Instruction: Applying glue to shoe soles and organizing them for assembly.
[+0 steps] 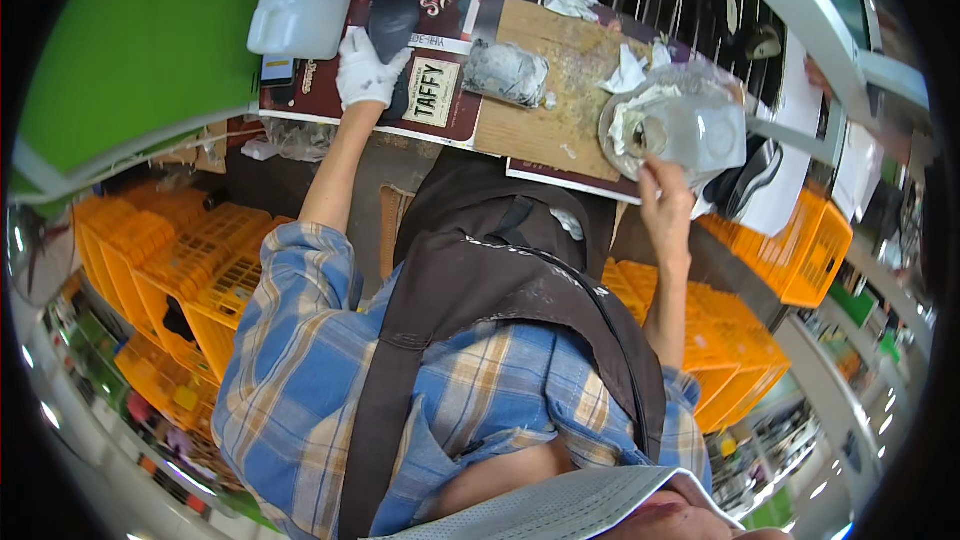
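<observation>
My left hand [367,72], in a white glove, lies across a dark grey piece shaped like a shoe sole [393,15]. The thumb crosses its middle, and a dark end shows below the glove. At the right, my bare right hand [666,192] has its fingertips pinched at the near rim of a cut clear plastic container [715,130]. Whitish residue and a small round pot-like thing [652,133] show in the container's mouth. Whatever the right fingers hold is too small to make out. Between the hands lies a grey-smeared, wrapped bundle [507,74].
A white plastic jug [300,10] stands at the left beside a phone-like device [278,70]. Dark red printed cardboard [440,60] and a stained board [560,130] cover the worktop. Crumpled tissue [627,70] lies near the container. Orange crates [215,250] stand below on both sides.
</observation>
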The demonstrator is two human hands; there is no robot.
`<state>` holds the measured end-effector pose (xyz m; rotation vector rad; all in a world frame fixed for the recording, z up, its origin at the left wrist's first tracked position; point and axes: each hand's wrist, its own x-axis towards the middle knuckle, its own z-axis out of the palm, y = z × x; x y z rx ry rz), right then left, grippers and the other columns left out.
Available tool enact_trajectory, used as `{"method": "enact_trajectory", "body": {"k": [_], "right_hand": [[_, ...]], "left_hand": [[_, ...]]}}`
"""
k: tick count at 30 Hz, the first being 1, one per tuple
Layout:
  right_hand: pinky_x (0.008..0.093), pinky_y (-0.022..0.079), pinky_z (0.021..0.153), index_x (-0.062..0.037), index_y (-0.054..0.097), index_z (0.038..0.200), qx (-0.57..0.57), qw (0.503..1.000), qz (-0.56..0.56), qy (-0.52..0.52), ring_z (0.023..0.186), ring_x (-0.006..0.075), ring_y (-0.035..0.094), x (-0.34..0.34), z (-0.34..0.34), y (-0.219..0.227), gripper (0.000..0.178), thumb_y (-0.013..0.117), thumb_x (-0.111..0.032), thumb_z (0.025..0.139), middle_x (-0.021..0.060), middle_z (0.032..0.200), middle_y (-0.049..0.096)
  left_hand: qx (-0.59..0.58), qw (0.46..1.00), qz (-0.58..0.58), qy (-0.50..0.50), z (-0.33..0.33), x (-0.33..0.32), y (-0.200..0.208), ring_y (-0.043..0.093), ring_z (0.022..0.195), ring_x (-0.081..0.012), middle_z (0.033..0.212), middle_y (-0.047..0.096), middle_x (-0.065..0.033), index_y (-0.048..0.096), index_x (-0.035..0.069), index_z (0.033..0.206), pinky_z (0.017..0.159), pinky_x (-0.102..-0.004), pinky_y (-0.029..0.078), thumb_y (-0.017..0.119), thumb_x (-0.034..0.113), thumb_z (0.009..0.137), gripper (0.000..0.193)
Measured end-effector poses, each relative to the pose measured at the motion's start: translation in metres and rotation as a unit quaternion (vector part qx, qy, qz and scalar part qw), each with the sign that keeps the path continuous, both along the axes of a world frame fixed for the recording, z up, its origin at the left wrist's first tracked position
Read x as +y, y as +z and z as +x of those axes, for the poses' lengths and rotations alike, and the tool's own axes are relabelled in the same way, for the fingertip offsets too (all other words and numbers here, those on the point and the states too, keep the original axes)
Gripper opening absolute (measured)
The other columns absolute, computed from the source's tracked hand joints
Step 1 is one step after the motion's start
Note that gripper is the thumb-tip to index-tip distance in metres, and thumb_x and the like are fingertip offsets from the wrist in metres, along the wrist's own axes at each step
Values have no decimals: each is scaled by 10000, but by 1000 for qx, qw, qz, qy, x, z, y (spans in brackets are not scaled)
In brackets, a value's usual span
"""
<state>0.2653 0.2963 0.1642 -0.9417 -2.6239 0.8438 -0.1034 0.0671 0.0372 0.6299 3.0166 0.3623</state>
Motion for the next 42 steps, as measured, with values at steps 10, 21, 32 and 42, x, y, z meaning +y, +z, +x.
{"method": "enact_trajectory", "body": {"k": [10,21,32,42], "right_hand": [[432,482,765,-50,649,1049,-89,969,219,-71,894,358,601,-1,-24,-51,286,728,-164,799,160,948,606],[447,494,731,-42,692,988,-32,959,257,-113,790,382,625,12,-14,-84,220,683,-184,820,185,855,644],[471,504,735,-12,670,937,-2,961,255,-110,831,401,635,17,-10,-76,176,668,-136,813,214,887,650],[455,503,732,-28,664,963,35,962,247,-108,831,392,636,23,-3,-86,177,662,-145,830,196,913,660]], "left_hand": [[133,978,154,-44,-9,-19,-60,506,1150,-381,1263,529,-170,590,99,1205,957,-479,425,708,570,734,676],[55,980,187,-50,-5,-27,-45,464,1239,-396,1361,485,-203,524,57,1310,1021,-483,392,606,665,779,812],[7,998,55,-37,63,-45,9,573,1092,-366,1232,548,-193,459,38,1335,908,-454,485,689,324,769,674],[-101,995,2,-16,42,-47,14,570,1098,-408,1217,568,-245,535,73,1283,955,-444,460,715,419,687,711]]}}
